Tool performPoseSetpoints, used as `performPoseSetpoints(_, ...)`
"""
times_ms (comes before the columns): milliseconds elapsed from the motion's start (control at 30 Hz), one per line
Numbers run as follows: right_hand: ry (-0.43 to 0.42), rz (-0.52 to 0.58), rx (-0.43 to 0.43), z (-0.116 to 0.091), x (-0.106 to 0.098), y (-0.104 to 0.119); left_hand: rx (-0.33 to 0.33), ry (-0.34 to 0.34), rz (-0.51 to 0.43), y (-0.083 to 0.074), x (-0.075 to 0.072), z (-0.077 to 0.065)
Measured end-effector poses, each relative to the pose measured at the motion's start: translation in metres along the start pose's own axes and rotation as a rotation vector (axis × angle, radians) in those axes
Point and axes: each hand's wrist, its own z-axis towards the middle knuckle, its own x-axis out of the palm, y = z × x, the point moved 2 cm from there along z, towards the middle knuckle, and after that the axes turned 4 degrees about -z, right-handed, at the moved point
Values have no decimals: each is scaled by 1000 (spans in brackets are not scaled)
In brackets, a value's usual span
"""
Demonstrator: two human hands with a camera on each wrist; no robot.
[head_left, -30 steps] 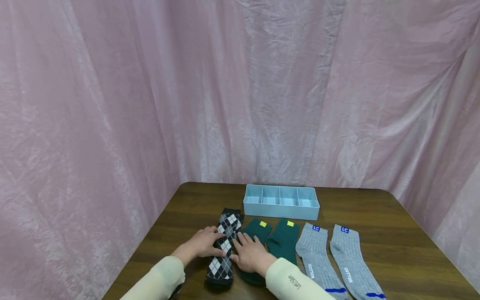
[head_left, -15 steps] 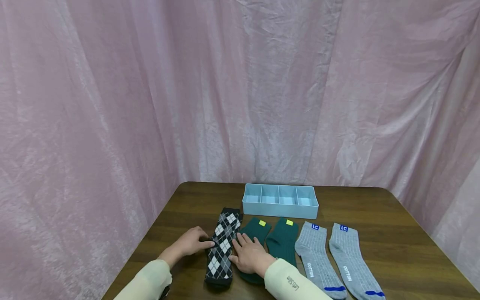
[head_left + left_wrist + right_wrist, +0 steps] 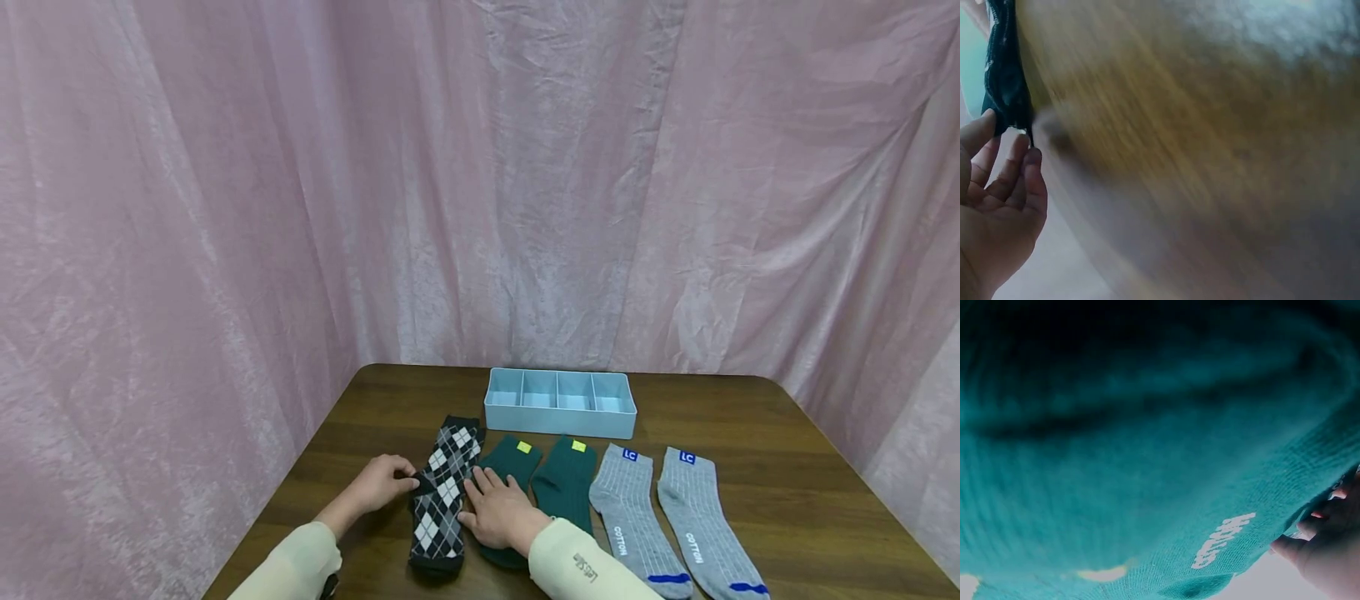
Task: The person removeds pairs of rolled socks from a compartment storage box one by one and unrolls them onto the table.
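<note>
A black, grey and white argyle sock (image 3: 441,529) lies lengthwise on the wooden table at the left of the row. My left hand (image 3: 381,483) pinches its dark heel, which sticks out to the left; in the left wrist view thumb and fingertips grip the dark fabric (image 3: 1007,94). My right hand (image 3: 498,510) lies with fingers spread over a dark green sock (image 3: 513,454), fingertips right at the argyle sock's edge. The hand covers much of this green sock. Close up, green knit (image 3: 1147,487) with pale lettering fills the right wrist view.
Another green sock (image 3: 567,479) with a yellow label lies to the right, then two grey ribbed socks (image 3: 630,500) marked COTTON. Behind them stands a light blue box (image 3: 558,419) with several compartments. Pink curtains (image 3: 480,183) hang behind the wooden table (image 3: 795,492).
My left hand has drawn back left from the middle of the argyle sock and pulled its heel out sideways. The right hand has stayed in place.
</note>
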Motion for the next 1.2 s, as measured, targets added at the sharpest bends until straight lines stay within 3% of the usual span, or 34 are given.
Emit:
performPoseSetpoints(167, 1, -5, -13, -1, 0, 0, -85, -15, -159, 7, -6, -3)
performPoseSetpoints(300, 6, 4, -6, -1, 0, -1, -113, -1, -307, 12, -8, -6)
performPoseSetpoints(433, 10, 6, -8, -1, 1, 0, -135, 1, -360, 19, -11, -9)
performPoseSetpoints(833, 23, 2, -8, -2, -2, 1, -208, -52, -315, 52, -34, -19)
performPoseSetpoints(967, 25, 10, -8, -2, -2, 1, -233, -112, -210, 58, -43, -23)
performPoseSetpoints(1100, 22, 12, -9, -2, -2, 0, -140, -150, -42, 52, -46, -21)
performPoseSetpoints(1200, 14, 10, -12, -1, -2, -1, -3, -59, 24, 38, -41, -16)
